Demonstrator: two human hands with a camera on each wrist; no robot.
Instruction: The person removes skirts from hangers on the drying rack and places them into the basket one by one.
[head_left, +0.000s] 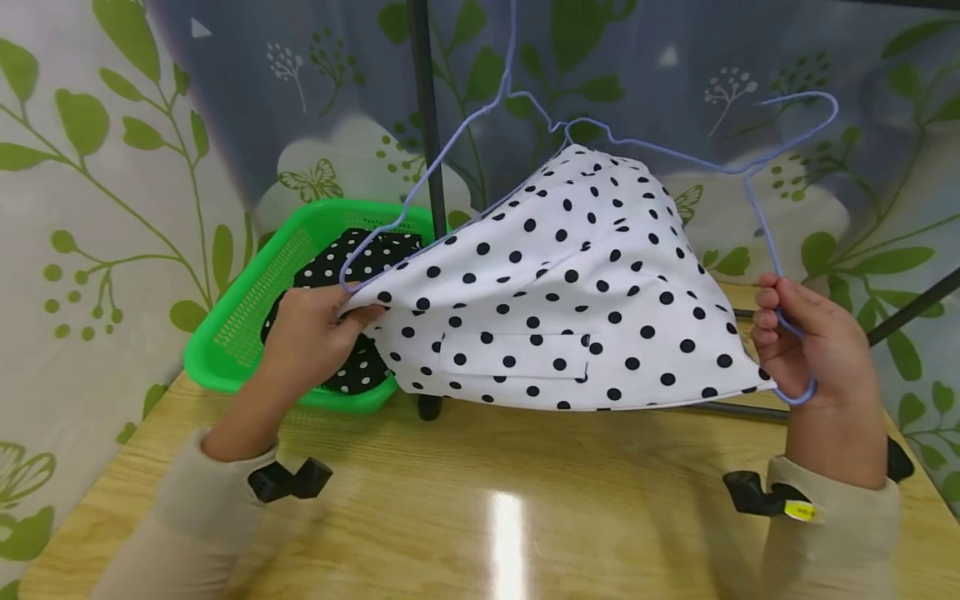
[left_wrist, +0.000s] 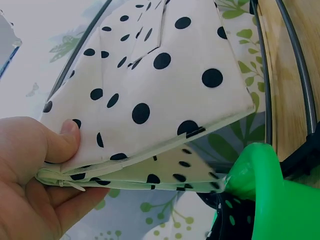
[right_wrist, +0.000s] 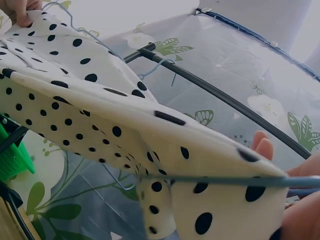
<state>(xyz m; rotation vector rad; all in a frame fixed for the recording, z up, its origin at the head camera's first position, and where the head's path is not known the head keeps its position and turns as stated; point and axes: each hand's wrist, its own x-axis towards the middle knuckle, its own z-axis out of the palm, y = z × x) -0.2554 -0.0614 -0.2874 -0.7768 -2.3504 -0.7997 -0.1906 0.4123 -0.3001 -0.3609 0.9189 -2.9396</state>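
A white garment with black polka dots is spread between both hands, a pocket on its front. My left hand pinches its left corner, beside the bent end of a blue wire hanger. In the left wrist view a small zipper pull shows at that corner, close to the fingers. On the other side my right hand grips the side wire of a second blue hanger, whose hook points up and left. This hanger's lower end lies at the garment's right corner. The wire crosses the fabric in the right wrist view.
Behind on the left, a green basket holds black cloth with white dots. A dark rack pole rises behind the garment, and another bar runs along the back. Below is a wooden table.
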